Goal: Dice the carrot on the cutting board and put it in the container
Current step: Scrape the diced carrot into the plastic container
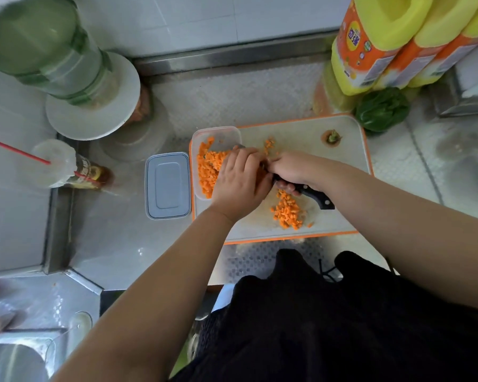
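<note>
On our steel surface [116,244] the board [309,128] carries light, loose dice [287,212] that scatter easily, so our right hand [290,170] grips the knife [315,198] as a scoop while our flat left hand [239,179] sweeps them into the container [218,133].

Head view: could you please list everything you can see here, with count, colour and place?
board: one, white, orange rim, centre
container: one, clear, on board's left end, holds dice
lid: one, grey, left of container
dice: orange pile, board's near side
carrot top: one, board's far right
knife: one, black handle, in right hand
bottles: three, yellow, far right
greens: one, beside bottles
hands: left at container, right gripping knife
</note>
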Tool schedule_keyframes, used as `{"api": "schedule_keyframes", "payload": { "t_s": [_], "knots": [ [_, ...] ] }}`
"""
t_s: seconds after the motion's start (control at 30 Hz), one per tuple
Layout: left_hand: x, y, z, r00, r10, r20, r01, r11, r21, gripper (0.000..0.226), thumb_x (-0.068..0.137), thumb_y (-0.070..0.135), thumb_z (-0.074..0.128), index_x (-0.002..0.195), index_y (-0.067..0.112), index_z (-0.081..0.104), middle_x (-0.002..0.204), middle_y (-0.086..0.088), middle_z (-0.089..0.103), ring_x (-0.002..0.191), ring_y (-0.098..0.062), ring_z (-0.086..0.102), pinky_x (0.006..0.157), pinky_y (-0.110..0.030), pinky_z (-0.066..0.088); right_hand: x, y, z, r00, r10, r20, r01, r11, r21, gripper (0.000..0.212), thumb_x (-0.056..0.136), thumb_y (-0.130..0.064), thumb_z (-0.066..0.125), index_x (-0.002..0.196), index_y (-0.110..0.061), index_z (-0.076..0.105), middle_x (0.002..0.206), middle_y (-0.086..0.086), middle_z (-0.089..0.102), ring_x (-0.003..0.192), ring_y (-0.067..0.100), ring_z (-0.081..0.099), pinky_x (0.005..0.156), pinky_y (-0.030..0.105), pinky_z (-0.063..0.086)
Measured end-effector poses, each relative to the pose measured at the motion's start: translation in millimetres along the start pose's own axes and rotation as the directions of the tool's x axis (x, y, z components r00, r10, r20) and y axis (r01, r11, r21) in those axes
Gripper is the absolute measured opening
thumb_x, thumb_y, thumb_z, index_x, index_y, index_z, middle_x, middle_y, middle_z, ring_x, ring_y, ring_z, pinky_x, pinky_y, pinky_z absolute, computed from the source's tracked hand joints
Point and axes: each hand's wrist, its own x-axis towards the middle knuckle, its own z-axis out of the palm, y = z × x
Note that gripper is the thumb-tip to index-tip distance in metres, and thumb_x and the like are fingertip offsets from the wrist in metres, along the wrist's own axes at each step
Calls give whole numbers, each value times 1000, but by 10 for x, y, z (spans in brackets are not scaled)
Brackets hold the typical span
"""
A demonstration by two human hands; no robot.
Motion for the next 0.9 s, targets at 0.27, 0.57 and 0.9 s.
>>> {"api": "schedule_keyframes", "payload": {
  "t_s": [0.27, 0.57, 0.9],
  "knots": [
    [47, -106, 19, 993, -102, 65, 105, 994, -40, 28, 97, 22, 42, 100, 5, 64, 103, -14, 59, 88, -34, 52, 81, -42, 43, -60, -103, -12, 1000, 9, -22, -10, 998, -54, 28, 101, -24, 35, 104, -4, 54, 59, 7, 42, 40, 15, 32, 40, 21, 29],
    [56, -354, 45, 924, -380, 34, 373, 919, 129, 32, 96, 29, 38, 92, 4, 58, 98, -17, 59, 94, -39, 55, 90, -45, 39, -206, -53, -84, 998, 13, -54, -17, 996, -85, 31, 103, -27, 33, 108, -3, 52, 59, 7, 44, 42, 16, 33, 43, 22, 29],
    [-203, -516, -128, 915, -378, -139, 395, 910, 127, 20, 94, 21, 56, 99, 15, 74, 100, -1, 71, 99, -32, 57, 95, -42, 39, -466, 180, -316, 982, -35, -183, 19, 996, -90, 27, 102, -30, 35, 107, -11, 54, 63, 7, 44, 43, 15, 35, 43, 24, 31]
  ]
}}
